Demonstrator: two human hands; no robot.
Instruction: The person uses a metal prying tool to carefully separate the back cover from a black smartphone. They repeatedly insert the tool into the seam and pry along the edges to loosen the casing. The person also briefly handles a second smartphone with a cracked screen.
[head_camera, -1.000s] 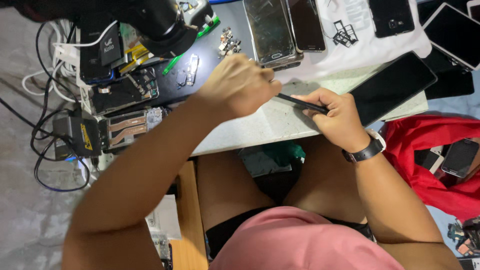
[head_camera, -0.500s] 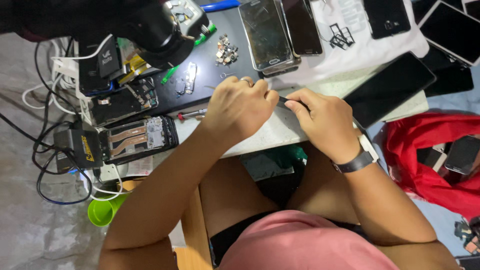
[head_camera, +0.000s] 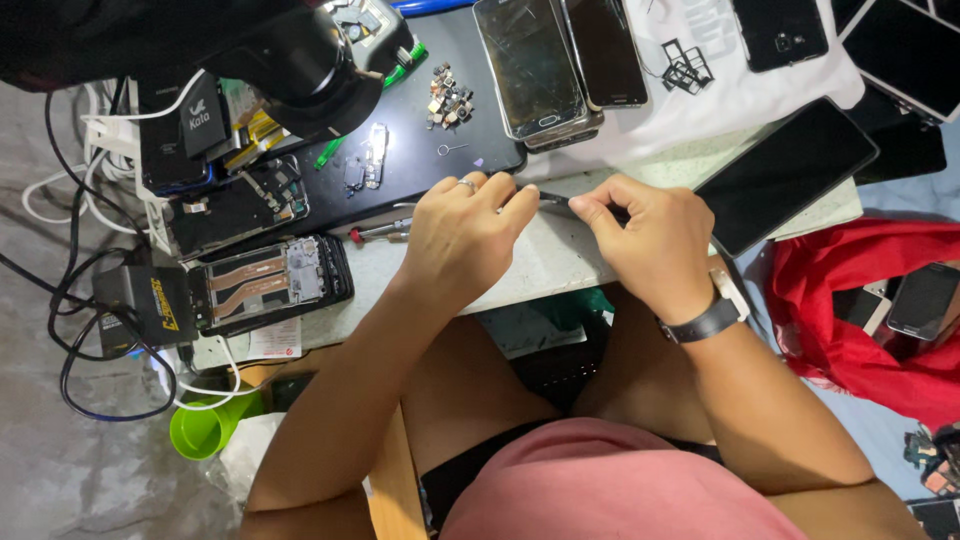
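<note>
My left hand (head_camera: 465, 235) and my right hand (head_camera: 650, 240) meet over the white work board (head_camera: 540, 265). Between their fingertips is a thin dark tool (head_camera: 555, 200); my right hand pinches its right end and my left fingers close on its left end. A ring sits on my left hand, a dark watch (head_camera: 705, 320) on my right wrist. What lies under the hands is hidden.
An opened phone (head_camera: 265, 280) with bare insides lies at the left, near cables (head_camera: 90, 330) and a screwdriver (head_camera: 380, 232). Several phones (head_camera: 555, 65) and a large dark screen (head_camera: 785, 175) lie behind. Small parts (head_camera: 450, 95) sit on a black mat. Red cloth (head_camera: 870, 300) at right.
Both hands have shifted left and nearer each other along the board's edge. The view has moved, so the opened phone and a green funnel now show at the left.
</note>
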